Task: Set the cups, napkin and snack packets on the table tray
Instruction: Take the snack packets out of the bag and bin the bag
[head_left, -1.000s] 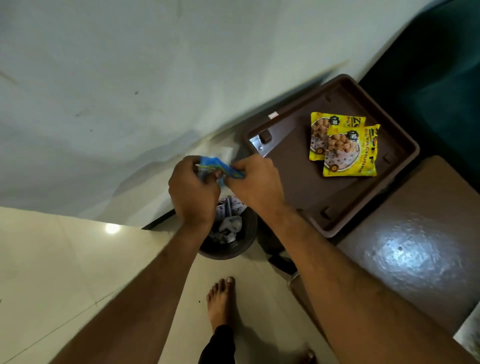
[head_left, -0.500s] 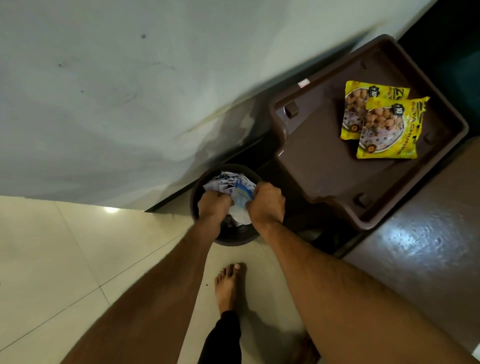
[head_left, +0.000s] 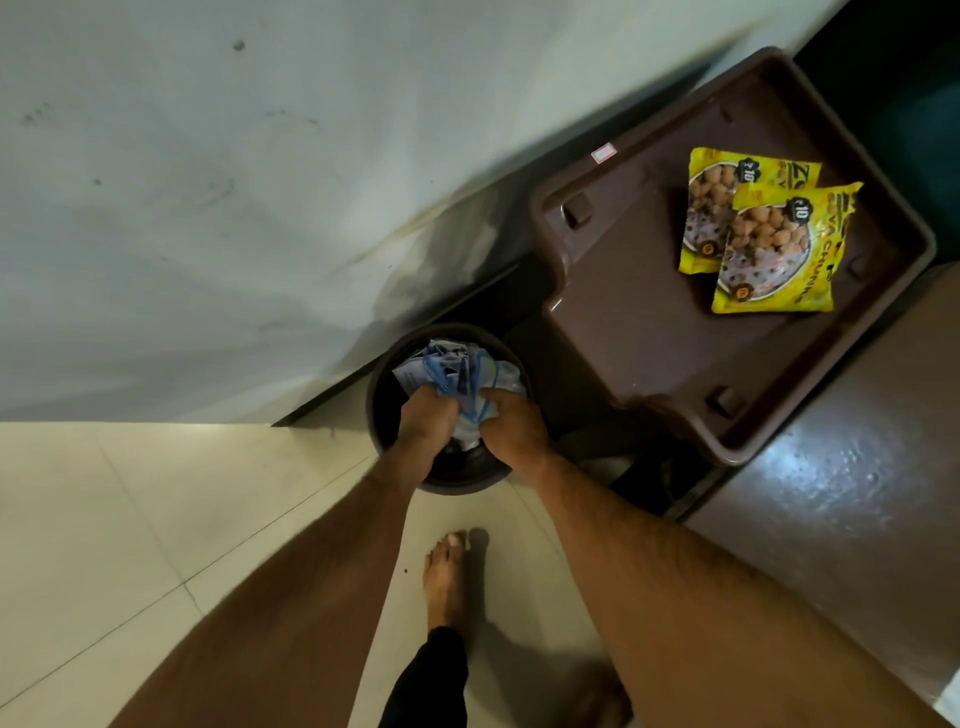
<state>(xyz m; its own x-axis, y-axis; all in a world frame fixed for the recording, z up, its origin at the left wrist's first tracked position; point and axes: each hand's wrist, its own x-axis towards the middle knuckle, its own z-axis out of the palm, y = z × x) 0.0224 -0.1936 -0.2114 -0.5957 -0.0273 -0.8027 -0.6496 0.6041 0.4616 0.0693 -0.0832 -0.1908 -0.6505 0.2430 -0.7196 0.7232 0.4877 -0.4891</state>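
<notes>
Pale glossy floor tiles (head_left: 104, 519) spread out to your left with plenty of open room, while a scuffed white wall (head_left: 260, 182) closes off the far side and meets the floor along a dark skirting line. To your right, a brown surface (head_left: 831, 493) with a wet-looking shine stands close beside your right forearm, so that side is tight.

Your round, dark bin (head_left: 382, 415) sits on the floor right at the foot of the wall, its rim just beside the near corner of the brown plastic tray (head_left: 649, 338). That tray is a squarish moulded piece with a raised lip and rounded corners, and its far edge runs up against the wall. Two yellow snack packets (head_left: 769, 249) lie flat on it, overlapping, glossy, with a printed picture of round pale chunks; they rest toward the tray's far right part, leaving its near half bare.

Both your arms reach straight down and forward into the bin. Your left hand (head_left: 423, 421) and right hand (head_left: 511, 423) sit knuckles-up, close together, each grip closed on a crumpled blue-and-white wrapper (head_left: 457, 374) bunched between them above the bin's mouth. Your bare foot (head_left: 447, 577) stands on the tile just short of the bin.
</notes>
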